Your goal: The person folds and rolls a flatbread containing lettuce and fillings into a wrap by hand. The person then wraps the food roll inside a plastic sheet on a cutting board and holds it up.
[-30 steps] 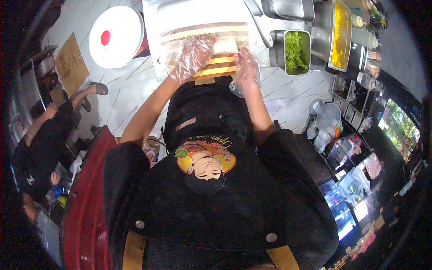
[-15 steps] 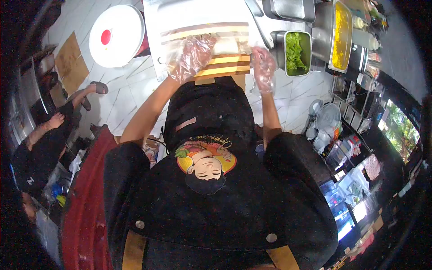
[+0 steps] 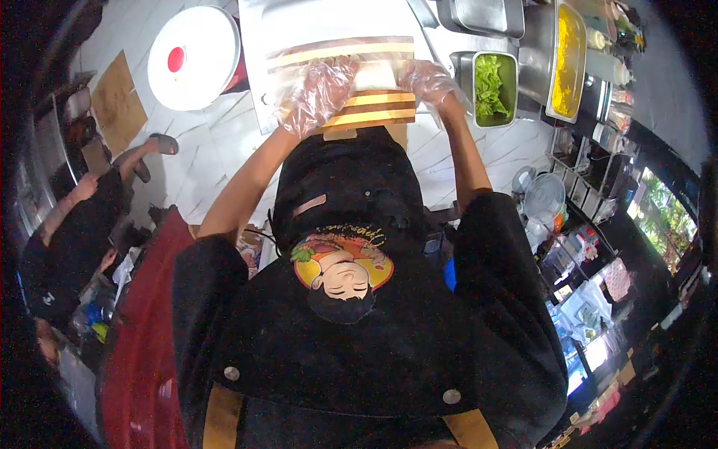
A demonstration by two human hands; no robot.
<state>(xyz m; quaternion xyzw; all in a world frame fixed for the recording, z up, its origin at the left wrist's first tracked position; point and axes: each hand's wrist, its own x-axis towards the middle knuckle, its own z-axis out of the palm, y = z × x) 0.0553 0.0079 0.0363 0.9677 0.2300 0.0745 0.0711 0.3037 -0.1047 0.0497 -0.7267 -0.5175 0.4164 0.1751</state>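
Note:
On a brown and cream striped cutting board (image 3: 374,112) lies a white roll-like item (image 3: 376,76), apparently in clear film. Its exact kind cannot be made out. My left hand (image 3: 323,88), in a clear plastic glove, curls over the roll's left part with fingers bent. At the other end is my right hand (image 3: 432,81), gloved the same way, its fingers closed around the roll's right end. Both gloves hide much of the item. The board rests on a white surface (image 3: 329,19).
Right of the board stand a metal container of lettuce (image 3: 490,90), a pan of yellow shreds (image 3: 568,63) and a steel pan (image 3: 482,16). A knife (image 3: 443,54) lies near them. To the left is a round white lid (image 3: 198,63); another person (image 3: 78,217) is farther left.
My right hand has moved inward and slightly up, from beside the board's right edge onto the roll's right end. My left hand stays nearly in place. The other person's arm has shifted.

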